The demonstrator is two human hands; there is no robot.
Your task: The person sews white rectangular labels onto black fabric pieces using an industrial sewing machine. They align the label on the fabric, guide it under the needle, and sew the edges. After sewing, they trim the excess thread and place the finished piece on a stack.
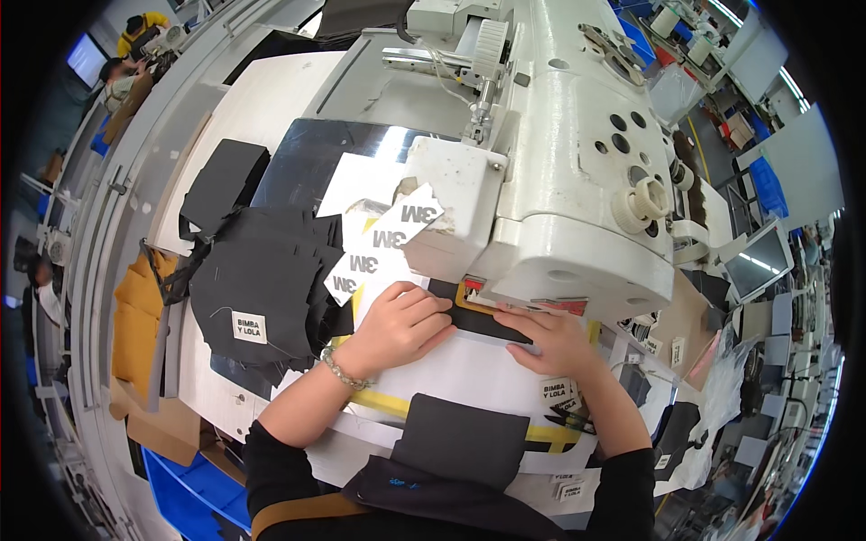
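Nearest, at the lower edge, is a person's dark clothing [451, 496], with a brown strap [307, 512] across it. A dark grey fabric panel [462, 435] lies just in front of the body. Two bare forearms in black sleeves reach forward over a white sheet [460, 370] edged with yellow tape [383, 403]. Beside the right forearm are small white labels [554, 390] with black print and a pair of dark snips [570, 421].

Farther in, both hands work palm down at a dark fabric strip [487, 325], which lies across the sheet, beneath the front of a sewing machine. The left hand [401, 326], a beaded bracelet [343, 370] at its wrist, has its fingers loosely bent and close together, the tips at the strip's left part. The right hand [548, 341] is partly open, fingers stretched toward the strip and thumb apart. Whether either one pinches the fabric or only presses it, I cannot tell. Between the fingertips sits a small orange frame [462, 295].

To the left on the white worktop [216, 406] are white printed strips [365, 261] and a pile of dark fabric pieces [257, 279]; mustard fabric [140, 316] lies farther left. Beyond the hands rises the bulky white sewing machine [577, 171]. A tilted screen [758, 261] stands to its right. At far upper left, a person in yellow [149, 32] is bent over.
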